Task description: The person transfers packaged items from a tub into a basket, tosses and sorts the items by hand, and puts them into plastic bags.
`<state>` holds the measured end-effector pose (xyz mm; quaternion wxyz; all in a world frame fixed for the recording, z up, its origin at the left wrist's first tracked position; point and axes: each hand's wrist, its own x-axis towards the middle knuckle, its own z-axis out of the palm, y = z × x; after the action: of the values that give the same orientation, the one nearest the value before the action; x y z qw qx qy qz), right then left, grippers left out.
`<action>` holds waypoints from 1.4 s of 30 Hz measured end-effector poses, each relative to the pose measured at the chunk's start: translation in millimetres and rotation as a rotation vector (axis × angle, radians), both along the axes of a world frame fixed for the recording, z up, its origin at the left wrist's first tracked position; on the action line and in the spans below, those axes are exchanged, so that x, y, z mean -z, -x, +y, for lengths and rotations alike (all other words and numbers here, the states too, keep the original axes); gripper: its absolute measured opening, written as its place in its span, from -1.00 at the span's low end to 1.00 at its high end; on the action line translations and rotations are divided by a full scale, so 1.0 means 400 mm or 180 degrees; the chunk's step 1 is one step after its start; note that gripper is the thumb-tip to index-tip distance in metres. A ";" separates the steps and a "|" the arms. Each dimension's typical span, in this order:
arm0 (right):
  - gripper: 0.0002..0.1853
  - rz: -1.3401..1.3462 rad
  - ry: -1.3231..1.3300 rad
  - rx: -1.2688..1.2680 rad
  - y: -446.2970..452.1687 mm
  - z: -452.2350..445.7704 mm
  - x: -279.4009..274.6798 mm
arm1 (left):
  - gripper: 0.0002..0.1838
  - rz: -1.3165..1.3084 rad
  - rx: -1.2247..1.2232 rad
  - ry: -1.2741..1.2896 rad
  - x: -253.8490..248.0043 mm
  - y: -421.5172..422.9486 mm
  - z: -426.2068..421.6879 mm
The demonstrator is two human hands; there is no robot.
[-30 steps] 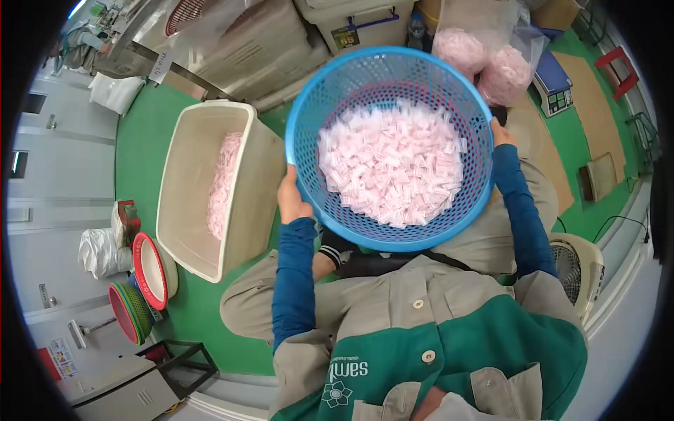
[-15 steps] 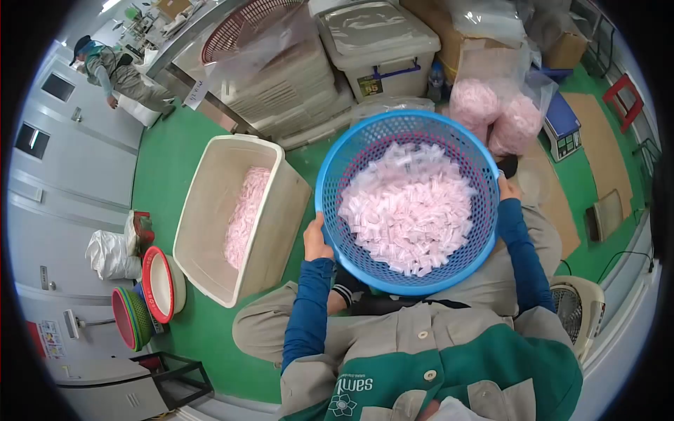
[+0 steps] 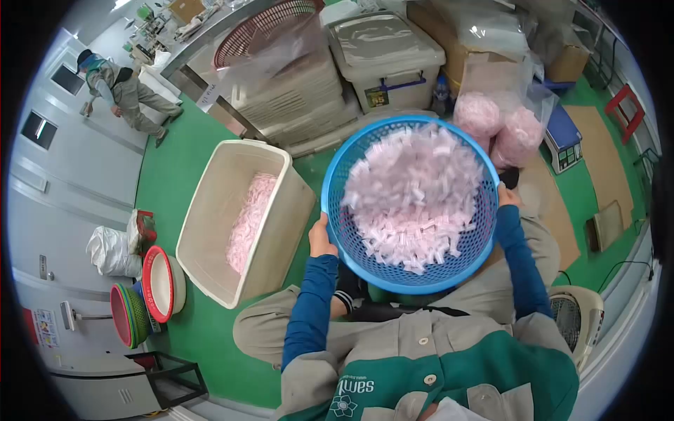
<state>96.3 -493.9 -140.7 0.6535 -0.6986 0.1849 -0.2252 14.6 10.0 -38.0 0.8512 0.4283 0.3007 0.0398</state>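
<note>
A round blue plastic basket [image 3: 331, 184] with perforated sides is held out over my lap. My left hand [image 3: 322, 237] is closed on its left rim, and my right hand [image 3: 507, 197] grips the right rim. Inside lie many small pale pink, tube-like pieces [image 3: 414, 224]; those toward the far side are smeared by motion. Left of the basket, a cream plastic bin [image 3: 274, 231] tilts on the floor, with more pink pieces [image 3: 251, 221] along one inner side.
Beyond the basket are a lidded storage box [image 3: 393, 88], plastic bags of pink pieces [image 3: 516, 137] and a blue scale [image 3: 564, 137]. Stacked colored baskets [image 3: 126, 316] and a red-rimmed basin [image 3: 156, 281] sit at left. Another person [image 3: 126, 91] stands far left. A fan [image 3: 577, 316] is at right.
The pink pieces have shifted toward the basket's far side and blurred. The basket has moved slightly right in view. The person at far left has changed stance.
</note>
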 end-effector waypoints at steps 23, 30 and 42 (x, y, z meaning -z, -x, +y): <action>-0.75 -0.0017 -0.0076 -0.0035 0.208 0.061 -0.322 | -0.75 -0.0253 0.0280 -0.0858 -0.290 0.150 -0.069; -0.68 0.0226 0.0694 -0.0138 0.030 -0.027 0.009 | -0.69 0.0258 0.0472 -0.0747 -0.008 0.054 -0.029; -0.72 -0.0788 0.0981 0.0080 0.096 0.029 -0.356 | -0.31 -0.0509 0.0480 -0.0547 -0.240 0.169 -0.110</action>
<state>57.8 -482.3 1.6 0.5537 -0.7550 0.0752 -0.3432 -53.0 -34.1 57.9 0.8332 0.5165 0.1944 0.0352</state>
